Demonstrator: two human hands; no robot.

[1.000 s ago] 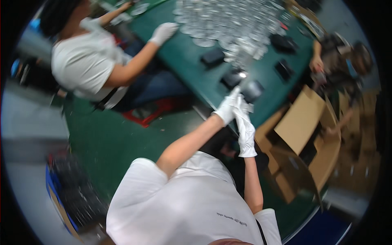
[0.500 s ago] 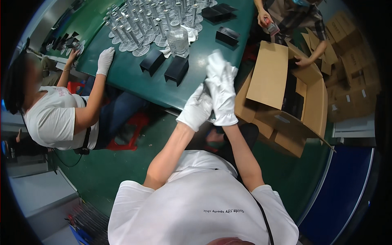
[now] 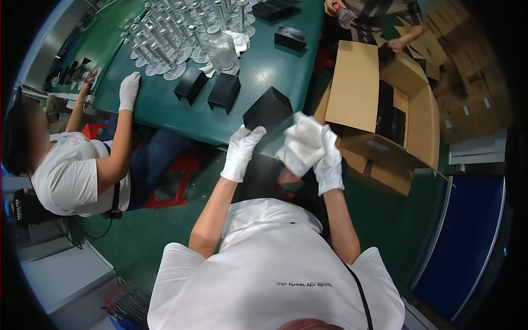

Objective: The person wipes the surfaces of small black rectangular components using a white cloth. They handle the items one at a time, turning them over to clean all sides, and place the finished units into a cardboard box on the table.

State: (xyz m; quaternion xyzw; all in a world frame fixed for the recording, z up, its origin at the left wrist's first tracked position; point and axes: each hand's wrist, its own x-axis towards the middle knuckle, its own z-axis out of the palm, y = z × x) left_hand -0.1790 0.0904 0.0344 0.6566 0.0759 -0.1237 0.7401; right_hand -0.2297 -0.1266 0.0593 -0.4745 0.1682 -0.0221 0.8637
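In my gloved left hand [image 3: 241,153] is a black angular piece [image 3: 268,109], gripped by its near left corner and held up over the table's front edge. My gloved right hand [image 3: 330,168] is closed on a bunched white cloth [image 3: 300,144], just right of the piece; the cloth is slightly blurred. On the green table [image 3: 165,110], two black U-shaped pieces stand side by side, a left one [image 3: 190,85] and a right one [image 3: 224,92]. A clear glass bottle [image 3: 221,50] is behind them, beside a crumpled white cloth [image 3: 240,42].
Several metal posts on round bases [image 3: 170,49] crowd the table's far left. Another black piece [image 3: 290,38] lies toward the right edge. An open cardboard box [image 3: 352,88] with black pieces stands at right, near one person's hand [image 3: 396,45]. A gloved co-worker's hand [image 3: 129,91] rests at left.
My hands were together and have parted. The black piece, mostly hidden before, now shows in my left hand, while my right hand with the cloth has moved right and nearer. The whole view has shifted slightly.
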